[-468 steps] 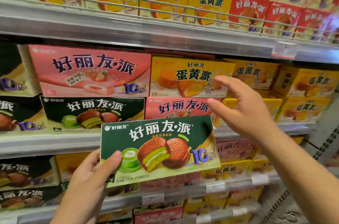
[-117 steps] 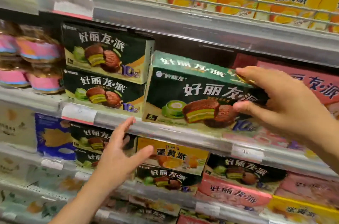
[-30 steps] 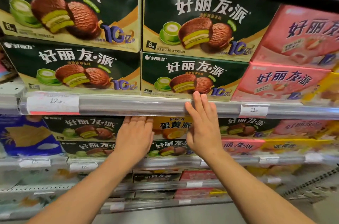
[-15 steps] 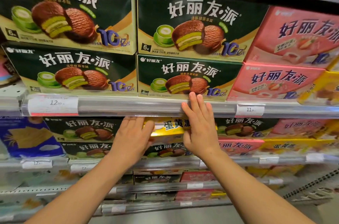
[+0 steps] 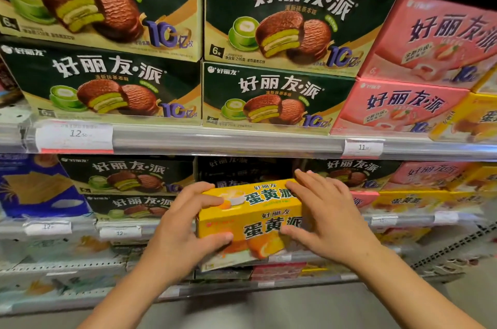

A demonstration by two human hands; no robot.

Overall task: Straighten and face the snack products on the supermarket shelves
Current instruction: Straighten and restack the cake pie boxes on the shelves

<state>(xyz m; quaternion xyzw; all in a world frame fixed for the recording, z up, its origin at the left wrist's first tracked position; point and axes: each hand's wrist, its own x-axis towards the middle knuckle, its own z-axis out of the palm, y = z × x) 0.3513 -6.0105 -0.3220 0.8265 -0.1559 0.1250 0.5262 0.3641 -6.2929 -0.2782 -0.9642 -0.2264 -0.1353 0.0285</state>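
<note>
Head view, lower centre — both hands, left hand (image 5: 185, 223) and right hand (image 5: 326, 218), clamp the yellow box (image 5: 251, 221) by its ends; light, stiff cardboard — crushable, I'd judge.

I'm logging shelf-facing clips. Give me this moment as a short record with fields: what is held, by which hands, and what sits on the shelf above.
held item: yellow box, out in front of the lower shelf, tilted
left hand: grips the box's left end
right hand: grips its right end
upper shelf: four green boxes in two stacks, fronts facing out; pink boxes stacked to their right
price tags: on the shelf rail
</note>
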